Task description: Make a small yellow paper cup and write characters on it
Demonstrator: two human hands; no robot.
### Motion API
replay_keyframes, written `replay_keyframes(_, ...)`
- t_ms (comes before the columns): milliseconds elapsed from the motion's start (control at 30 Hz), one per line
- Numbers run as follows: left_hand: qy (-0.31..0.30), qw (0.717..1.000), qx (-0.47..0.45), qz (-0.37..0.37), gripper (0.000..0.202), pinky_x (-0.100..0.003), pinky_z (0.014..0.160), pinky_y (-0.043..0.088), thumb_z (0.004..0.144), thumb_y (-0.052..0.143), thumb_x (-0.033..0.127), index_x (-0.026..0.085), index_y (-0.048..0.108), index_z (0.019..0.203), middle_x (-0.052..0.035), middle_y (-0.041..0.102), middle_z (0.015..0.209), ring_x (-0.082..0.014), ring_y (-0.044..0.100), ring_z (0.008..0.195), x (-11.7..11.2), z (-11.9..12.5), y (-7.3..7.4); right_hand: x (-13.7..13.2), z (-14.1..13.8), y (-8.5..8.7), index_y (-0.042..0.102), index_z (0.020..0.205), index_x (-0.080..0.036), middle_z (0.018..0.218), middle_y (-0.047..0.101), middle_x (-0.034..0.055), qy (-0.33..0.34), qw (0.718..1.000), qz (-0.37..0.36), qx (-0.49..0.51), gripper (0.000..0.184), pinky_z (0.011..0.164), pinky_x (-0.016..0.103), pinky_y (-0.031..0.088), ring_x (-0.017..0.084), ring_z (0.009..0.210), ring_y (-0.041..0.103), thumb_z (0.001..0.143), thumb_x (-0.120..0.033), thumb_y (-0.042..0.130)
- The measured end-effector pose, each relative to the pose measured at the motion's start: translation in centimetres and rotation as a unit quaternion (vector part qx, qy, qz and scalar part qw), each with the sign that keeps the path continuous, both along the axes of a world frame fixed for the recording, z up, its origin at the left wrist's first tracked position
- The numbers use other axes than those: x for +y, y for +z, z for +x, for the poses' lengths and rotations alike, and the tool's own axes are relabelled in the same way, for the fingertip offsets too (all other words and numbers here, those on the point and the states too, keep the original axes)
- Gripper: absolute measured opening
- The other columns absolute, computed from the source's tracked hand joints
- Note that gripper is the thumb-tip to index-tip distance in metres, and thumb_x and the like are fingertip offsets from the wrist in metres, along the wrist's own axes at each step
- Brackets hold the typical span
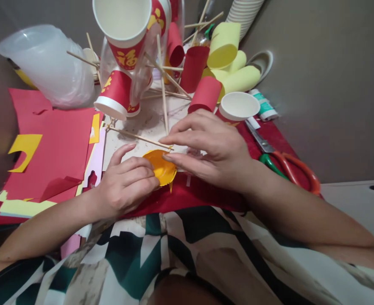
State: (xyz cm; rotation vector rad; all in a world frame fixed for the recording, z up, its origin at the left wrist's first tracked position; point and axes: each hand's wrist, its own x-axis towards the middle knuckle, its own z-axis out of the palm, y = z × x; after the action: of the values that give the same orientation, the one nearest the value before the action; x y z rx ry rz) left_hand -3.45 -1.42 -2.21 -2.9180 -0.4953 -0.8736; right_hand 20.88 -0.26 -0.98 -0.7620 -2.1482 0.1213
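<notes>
Nearest the patterned clothing (126, 258), the yellow piece (166, 173) sits between the hands above the front of the bench (206, 197), its hollow face tilted up. The left hand (128, 182) has its curled fingers clamped on the piece's left side, thumb hidden; a harder squeeze there could buckle the thin-looking rim. The right hand (214, 146) rests its thumb at the far edge, tip a little apart from the forefinger; I cannot tell whether they pinch anything. A thin stick (136, 136) ends right between those two tips, so a careless push might poke the piece or knock the stick aside. To the right, the scissors (288, 165) lie beside the right forearm, and a sweep of that arm could drag them. On the left, loose red sheets (56, 144) could slide if the left elbow swings out. Past the right knuckles, the red tube (206, 93) and white-rimmed cup (239, 106) are close enough to be tipped by a raised wrist. Farthest, the stacked cup (126, 53) perches above a tilted one (118, 87), and a bump to the crossing sticks (171, 80) near them could, I judge, bring it down.
</notes>
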Motion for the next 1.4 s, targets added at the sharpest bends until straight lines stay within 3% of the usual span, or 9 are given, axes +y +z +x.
replay_keyframes(167, -0.015, 0.999, -0.024, 0.03, 0.01, -0.044, 0.116, 0.037, 0.091, 0.06, 0.013, 0.023, 0.061, 0.09, 0.0032, 0.074, 0.077, -0.0147, 0.071, 0.081, 0.2, 0.3, 0.1, 0.6, -1.3, -0.5, 0.073, 0.102, -0.018, 0.094, 0.075, 0.0063, -0.009, 0.997, 0.019, -0.076, 0.018, 0.077, 0.037, 0.049, 0.021, 0.088, 0.067, 0.097, -0.025, 0.057)
replay_keyframes(400, 0.087, 0.972, -0.146, -0.162, 0.009, -0.044, 0.113, 0.042, 0.089, 0.068, 0.019, 0.021, 0.061, 0.083, 0.0024, 0.071, 0.08, -0.0135, 0.068, 0.08, 1.1, -0.3, -0.2, -2.6, 2.4, 2.0, 0.069, 0.109, -0.014, 0.098, 0.077, 0.0099, -0.08, 0.994, 0.0, -0.073, 0.021, 0.075, 0.032, 0.053, 0.02, 0.086, 0.069, 0.099, -0.028, 0.057)
replay_keyframes(567, 0.122, 0.93, -0.222, -0.265, 0.008, -0.042, 0.112, 0.044, 0.086, 0.072, 0.022, 0.021, 0.067, 0.079, 0.0038, 0.072, 0.079, -0.0124, 0.066, 0.075, 1.8, -0.6, -0.9, -4.8, 4.7, -1.3, 0.065, 0.12, -0.008, 0.111, 0.073, 0.0176, -0.145, 0.951, -0.069, -0.265, 0.043, 0.078, 0.043, 0.059, 0.031, 0.096, 0.071, 0.096, -0.043, 0.057)
replay_keyframes(700, 0.15, 0.871, -0.287, -0.37, 0.011, -0.032, 0.093, 0.053, 0.082, 0.078, 0.03, 0.021, 0.072, 0.078, 0.0011, 0.072, 0.08, -0.0139, 0.065, 0.078, 2.2, -0.7, -0.9, -5.0, 4.3, -3.7, 0.061, 0.128, -0.01, 0.121, 0.069, 0.0166, -0.187, 0.93, -0.113, -0.296, 0.045, 0.078, 0.043, 0.062, 0.032, 0.101, 0.071, 0.097, -0.042, 0.055)
replay_keyframes(867, 0.149, 0.816, -0.323, -0.455, 0.017, -0.025, 0.072, 0.054, 0.077, 0.082, 0.036, 0.02, 0.074, 0.076, -0.0006, 0.073, 0.078, -0.0136, 0.064, 0.075, 2.6, -0.7, -0.3, -4.8, 4.2, -4.0, 0.057, 0.135, -0.011, 0.124, 0.065, 0.0173, -0.192, 0.927, -0.117, -0.301, 0.049, 0.069, 0.04, 0.062, 0.032, 0.102, 0.071, 0.096, -0.041, 0.056)
replay_keyframes(1033, 0.142, 0.782, -0.333, -0.508, 0.02, -0.023, 0.068, 0.053, 0.073, 0.086, 0.037, 0.02, 0.076, 0.075, -0.0002, 0.073, 0.076, -0.0123, 0.063, 0.071, 3.5, -1.1, -0.3, -5.0, 4.7, -4.2, 0.053, 0.138, -0.013, 0.124, 0.062, 0.0174, -0.22, 0.918, -0.113, -0.311, 0.05, 0.066, 0.038, 0.061, 0.032, 0.104, 0.069, 0.094, -0.036, 0.06)
replay_keyframes(1100, 0.127, 0.801, -0.31, -0.496, 0.017, -0.026, 0.075, 0.055, 0.074, 0.085, 0.035, 0.021, 0.076, 0.075, 0.0003, 0.072, 0.075, -0.0125, 0.064, 0.071, 3.8, -1.5, -0.2, -5.2, 4.9, -4.5, 0.054, 0.135, -0.013, 0.121, 0.063, 0.0172, -0.238, 0.914, -0.1, -0.313, 0.048, 0.067, 0.039, 0.061, 0.032, 0.102, 0.069, 0.092, -0.035, 0.062)
replay_keyframes(1267, 0.053, 0.916, -0.201, -0.342, 0.007, -0.044, 0.114, 0.041, 0.081, 0.079, 0.024, 0.023, 0.073, 0.078, 0.0031, 0.074, 0.077, -0.0134, 0.069, 0.076, 3.6, -2.1, 0.5, -5.9, 5.4, -5.2, 0.059, 0.12, -0.01, 0.11, 0.067, 0.0163, -0.265, 0.906, -0.084, -0.319, 0.041, 0.069, 0.04, 0.06, 0.033, 0.094, 0.071, 0.091, -0.038, 0.064)
replay_keyframes(1400, 0.012, 0.977, -0.09, -0.192, 0.007, -0.049, 0.121, 0.031, 0.085, 0.073, 0.017, 0.02, 0.069, 0.082, 0.0011, 0.074, 0.079, -0.0142, 0.07, 0.077, 2.7, -1.7, 1.0, -5.9, 5.5, -5.6, 0.064, 0.108, -0.013, 0.092, 0.069, 0.0107, -0.266, 0.903, -0.108, -0.32, 0.03, 0.057, 0.038, 0.054, 0.029, 0.077, 0.071, 0.097, -0.039, 0.053)
